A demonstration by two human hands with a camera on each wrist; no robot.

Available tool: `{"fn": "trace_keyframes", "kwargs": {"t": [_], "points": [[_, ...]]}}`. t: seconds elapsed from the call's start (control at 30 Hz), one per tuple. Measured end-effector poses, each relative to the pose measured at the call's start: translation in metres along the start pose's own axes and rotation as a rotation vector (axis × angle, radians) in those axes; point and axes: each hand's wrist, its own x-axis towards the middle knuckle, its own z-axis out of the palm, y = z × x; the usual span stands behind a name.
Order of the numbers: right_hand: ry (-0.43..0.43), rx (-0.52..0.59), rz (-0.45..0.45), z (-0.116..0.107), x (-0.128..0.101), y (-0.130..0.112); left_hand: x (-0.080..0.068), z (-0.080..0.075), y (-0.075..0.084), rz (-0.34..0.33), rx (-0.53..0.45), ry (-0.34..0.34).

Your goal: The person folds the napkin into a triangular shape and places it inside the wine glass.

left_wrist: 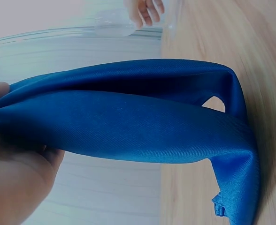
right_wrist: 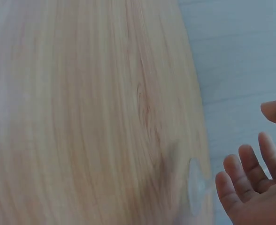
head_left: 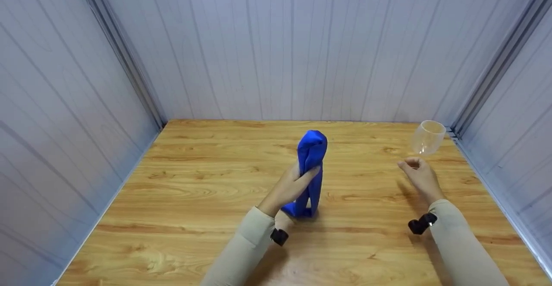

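Note:
A blue satiny cloth [head_left: 311, 148], folded into a long strip, stands upright near the middle of the table. My left hand [head_left: 290, 187] grips it about midway up, thumb across the near side. Its lower part bends and spreads at the tabletop; in the left wrist view the folds of the cloth [left_wrist: 142, 122] form a loop with a gap. To the right, my right hand [head_left: 421, 177] is held above the table with nothing in it. Its fingers are relaxed and apart from the thumb in the right wrist view. Just beyond that hand is a clear, rounded glass [head_left: 428, 138], apart from the fingers.
The wood-grain table [head_left: 194, 178] meets a pale panelled wall [head_left: 276, 53] at the back, with side walls left and right. The glass is close to the back right corner. Each wrist wears a small black camera [head_left: 421, 224].

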Motion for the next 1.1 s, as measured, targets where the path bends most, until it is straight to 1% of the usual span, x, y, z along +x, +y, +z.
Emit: {"fn": "trace_keyframes", "kwargs": {"t": [0.1,0.2,0.5,0.6,0.7,0.83,0.93,1.1], "points": [[0.012,0.039,0.067,-0.004,0.005,0.004,-0.001,0.0,-0.001,-0.013,-0.017,-0.001],[0.034,0.077,0.114,-0.006,0.01,0.007,-0.001,0.0,-0.001,-0.026,-0.022,0.001],[0.144,0.142,0.168,-0.006,0.025,0.011,-0.001,-0.001,-0.001,-0.025,-0.027,-0.005],[0.154,0.184,0.184,-0.007,0.028,0.011,-0.001,-0.001,-0.003,-0.025,-0.026,-0.007],[0.131,0.214,0.188,-0.007,0.029,0.012,-0.002,-0.001,-0.005,-0.026,-0.028,-0.003],[0.123,0.194,0.182,-0.007,0.031,0.011,-0.002,-0.001,-0.006,-0.029,-0.032,-0.001],[0.152,0.17,0.174,-0.006,0.032,0.008,-0.002,-0.001,-0.006,-0.027,-0.039,-0.001],[0.186,0.093,0.166,-0.007,0.032,0.007,-0.002,-0.003,-0.006,-0.035,-0.03,-0.004]]}}
